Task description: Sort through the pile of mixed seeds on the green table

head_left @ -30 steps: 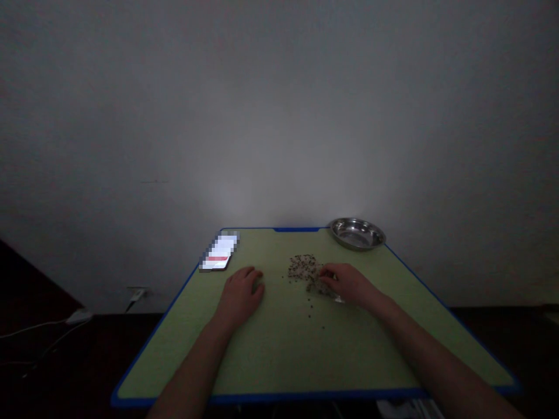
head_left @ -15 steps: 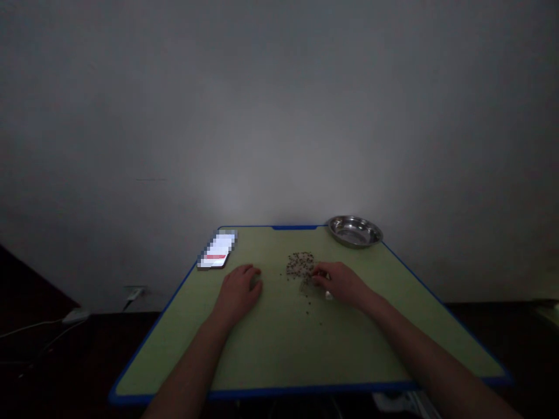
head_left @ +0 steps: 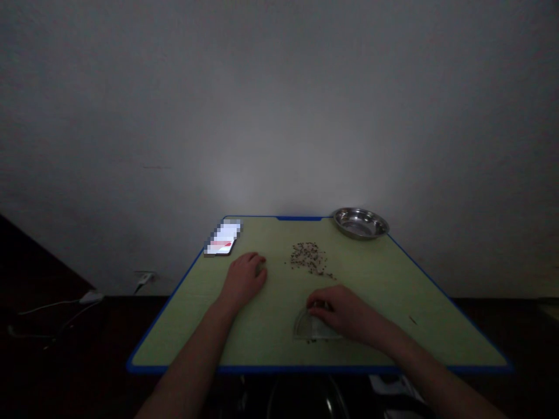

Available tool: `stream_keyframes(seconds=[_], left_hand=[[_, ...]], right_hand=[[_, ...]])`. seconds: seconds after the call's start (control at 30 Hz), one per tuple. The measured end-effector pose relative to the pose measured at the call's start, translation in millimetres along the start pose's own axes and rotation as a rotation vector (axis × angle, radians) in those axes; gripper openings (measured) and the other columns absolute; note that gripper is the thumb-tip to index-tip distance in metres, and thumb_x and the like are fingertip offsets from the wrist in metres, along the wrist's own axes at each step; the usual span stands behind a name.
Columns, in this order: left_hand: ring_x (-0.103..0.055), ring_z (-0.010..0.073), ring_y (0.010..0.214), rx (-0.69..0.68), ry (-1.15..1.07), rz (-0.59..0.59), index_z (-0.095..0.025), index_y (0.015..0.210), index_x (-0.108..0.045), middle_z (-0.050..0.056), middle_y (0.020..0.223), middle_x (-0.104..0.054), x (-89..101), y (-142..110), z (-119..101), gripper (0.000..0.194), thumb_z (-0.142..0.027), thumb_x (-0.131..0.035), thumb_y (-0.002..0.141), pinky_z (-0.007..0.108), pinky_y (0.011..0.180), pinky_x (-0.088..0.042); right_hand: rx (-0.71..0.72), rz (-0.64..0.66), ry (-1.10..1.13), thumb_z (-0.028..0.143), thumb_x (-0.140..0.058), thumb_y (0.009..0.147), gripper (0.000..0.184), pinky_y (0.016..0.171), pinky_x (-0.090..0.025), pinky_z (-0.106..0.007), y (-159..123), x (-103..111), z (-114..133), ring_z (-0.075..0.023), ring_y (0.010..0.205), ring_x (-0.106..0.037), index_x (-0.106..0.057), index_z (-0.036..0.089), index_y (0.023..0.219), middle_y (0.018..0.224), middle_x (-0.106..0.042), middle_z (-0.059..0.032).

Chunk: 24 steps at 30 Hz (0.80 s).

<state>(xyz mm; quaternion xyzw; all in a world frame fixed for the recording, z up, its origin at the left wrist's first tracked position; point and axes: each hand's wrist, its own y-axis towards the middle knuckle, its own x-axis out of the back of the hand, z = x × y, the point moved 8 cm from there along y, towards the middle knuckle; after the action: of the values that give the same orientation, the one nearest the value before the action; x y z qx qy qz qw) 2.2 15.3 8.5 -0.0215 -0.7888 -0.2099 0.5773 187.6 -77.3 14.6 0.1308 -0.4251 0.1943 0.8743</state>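
My right hand (head_left: 336,308) pinches a clear half-round protractor (head_left: 303,327) by its curved edge, near the front of the table. The protractor's straight edge faces me, and a few dark grains (head_left: 311,341) lie along that edge. Farther back spreads a loose pile of small dark and pale grains (head_left: 308,256), with a short tail trailing to the right. My left hand (head_left: 244,278) rests on the tabletop left of the pile. Its fingers are slightly bent, the thumb stands apart, and it holds nothing.
A shiny metal bowl (head_left: 360,224) sits at the back right corner of the green table (head_left: 262,343), which has a blue rim. At the back left lies a phone (head_left: 223,237) with a lit screen. Behind the table rises a grey wall (head_left: 279,116). A small dark streak (head_left: 413,320) marks the right side.
My right hand has drawn the protractor from the pile toward me, with a few grains in front of its straight edge. The left hand stays in place. The view has tilted slightly.
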Motion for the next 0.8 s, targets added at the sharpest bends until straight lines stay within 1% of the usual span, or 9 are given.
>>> stream_keyframes(seconds=[0.17, 0.3, 0.5, 0.67, 0.8], left_hand=[[-0.051, 0.0228, 0.112, -0.002, 0.008, -0.003, -0.018, 0.108, -0.062, 0.009, 0.12, -0.058, -0.6, 0, 0, 0.032, -0.029, -0.049, 0.081, 0.038, 0.098, -0.038], [-0.051, 0.0227, 0.113, -0.008, 0.008, -0.006, -0.018, 0.108, -0.062, 0.009, 0.121, -0.057, -1.4, 1, 0, 0.033, -0.03, -0.047, 0.081, 0.038, 0.099, -0.038], [-0.052, 0.0229, 0.112, -0.02, 0.011, 0.0, -0.018, 0.108, -0.062, 0.01, 0.119, -0.058, -2.0, 1, 0, 0.033, -0.031, -0.046, 0.082, 0.038, 0.098, -0.038], [-0.052, 0.0227, 0.112, -0.011, 0.008, -0.006, -0.018, 0.107, -0.062, 0.01, 0.12, -0.058, -0.8, 0, -1, 0.032, -0.029, -0.048, 0.081, 0.038, 0.098, -0.038], [-0.051, 0.0224, 0.113, -0.006, 0.011, -0.008, -0.019, 0.108, -0.062, 0.01, 0.12, -0.058, -0.8, 0, 0, 0.032, -0.029, -0.048, 0.081, 0.038, 0.099, -0.038]], right_hand=[[-0.013, 0.038, 0.038, 0.022, -0.057, 0.081, 0.015, 0.062, -0.04, -0.022, -14, -7, 8, -0.0128, 0.068, -0.06, -0.07, 0.021, 0.086, 0.077, -0.07, -0.0007], [-0.037, 0.061, 0.045, 0.023, -0.056, 0.082, 0.016, 0.065, -0.041, -0.023, -22, -11, 9, -0.0138, 0.07, -0.061, -0.071, 0.021, 0.088, 0.08, -0.071, -0.0014], [-0.056, 0.053, 0.044, 0.026, -0.056, 0.083, 0.017, 0.07, -0.042, -0.024, -27, -11, 8, -0.0157, 0.077, -0.061, -0.071, 0.022, 0.089, 0.085, -0.071, -0.0019], [-0.064, 0.038, 0.052, 0.025, -0.056, 0.082, 0.016, 0.067, -0.041, -0.024, -28, -2, 7, -0.0146, 0.073, -0.06, -0.07, 0.022, 0.088, 0.081, -0.07, -0.001], [-0.094, -0.024, 0.057, 0.025, -0.054, 0.083, 0.016, 0.067, -0.041, -0.024, -26, 17, -3, -0.0145, 0.074, -0.06, -0.068, 0.02, 0.086, 0.082, -0.069, -0.0014]])
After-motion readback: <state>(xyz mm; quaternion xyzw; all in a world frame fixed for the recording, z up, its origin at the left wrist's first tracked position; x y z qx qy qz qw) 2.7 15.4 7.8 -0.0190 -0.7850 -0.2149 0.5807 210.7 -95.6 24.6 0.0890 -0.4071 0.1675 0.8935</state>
